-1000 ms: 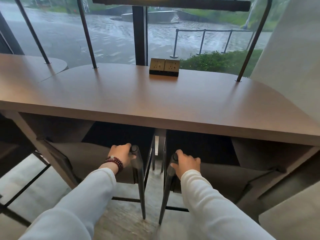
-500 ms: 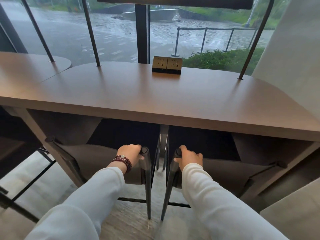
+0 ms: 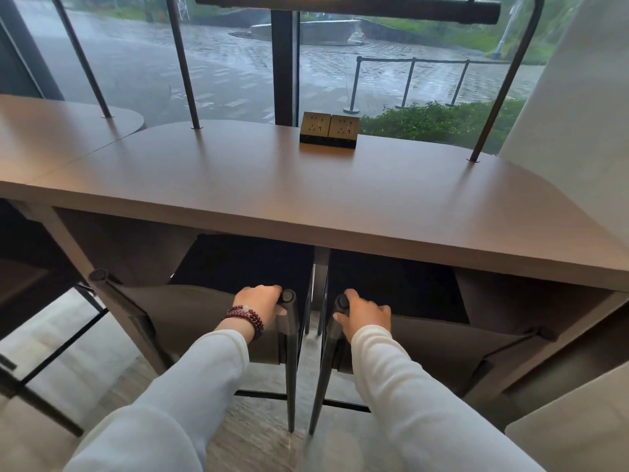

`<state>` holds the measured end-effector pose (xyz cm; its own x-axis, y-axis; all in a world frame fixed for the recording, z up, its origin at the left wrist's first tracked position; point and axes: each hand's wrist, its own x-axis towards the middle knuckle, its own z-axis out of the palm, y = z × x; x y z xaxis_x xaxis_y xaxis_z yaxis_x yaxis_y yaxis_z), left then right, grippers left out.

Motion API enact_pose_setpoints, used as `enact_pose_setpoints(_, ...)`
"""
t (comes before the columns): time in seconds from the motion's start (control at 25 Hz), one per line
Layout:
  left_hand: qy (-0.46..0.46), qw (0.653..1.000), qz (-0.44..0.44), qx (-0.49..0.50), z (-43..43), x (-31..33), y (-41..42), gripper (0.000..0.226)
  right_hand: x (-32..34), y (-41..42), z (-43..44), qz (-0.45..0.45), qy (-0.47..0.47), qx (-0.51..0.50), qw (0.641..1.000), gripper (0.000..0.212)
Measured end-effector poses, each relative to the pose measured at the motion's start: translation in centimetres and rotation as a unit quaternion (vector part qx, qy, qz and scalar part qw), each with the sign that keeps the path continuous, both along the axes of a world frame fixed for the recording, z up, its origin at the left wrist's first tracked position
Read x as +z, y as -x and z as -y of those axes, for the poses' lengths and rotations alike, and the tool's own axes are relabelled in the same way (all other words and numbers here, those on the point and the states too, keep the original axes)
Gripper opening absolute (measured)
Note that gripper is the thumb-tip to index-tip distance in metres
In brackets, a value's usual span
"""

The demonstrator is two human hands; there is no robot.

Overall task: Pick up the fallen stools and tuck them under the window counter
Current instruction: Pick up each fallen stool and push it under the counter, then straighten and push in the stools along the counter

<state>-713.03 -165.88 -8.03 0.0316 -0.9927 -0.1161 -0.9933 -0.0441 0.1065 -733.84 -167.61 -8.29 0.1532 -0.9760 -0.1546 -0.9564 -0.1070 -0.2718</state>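
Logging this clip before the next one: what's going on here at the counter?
A person stands at the window counter with one hand on each of two stools. The left hand grips the left stool at the top of its back, and the right hand grips the right stool the same way. Both stools stand upright, side by side. Their seats are partly under the counter, and their backs are on the near side of its edge.

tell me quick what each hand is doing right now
Left hand: closed, gripping the top edge of the left stool backrest.
Right hand: closed, gripping the top edge of the right stool backrest.
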Motion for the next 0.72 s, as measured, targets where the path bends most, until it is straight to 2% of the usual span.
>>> enact_pose_setpoints(0.12,0.000,0.999,-0.037,0.014,-0.8,0.7,0.1,0.029,0.5,-0.4,-0.2,0.010,0.019,0.011,1.000,0.056)
enact_pose_setpoints(0.24,0.061,0.992,-0.086,0.065,-2.6,2.0,-0.8,0.055,1.6,-1.8,-1.0,0.040,0.089,0.061,0.993,0.065)
enact_pose_setpoints(0.36,0.125,0.978,-0.120,0.114,-5.5,2.6,-2.9,0.069,2.4,-4.4,-2.8,0.094,0.118,0.130,0.980,0.072)
enact_pose_setpoints(0.72,0.175,0.948,-0.091,0.249,-18.0,3.6,-12.3,0.072,3.2,-15.7,-9.6,0.146,0.093,0.247,0.953,0.072)
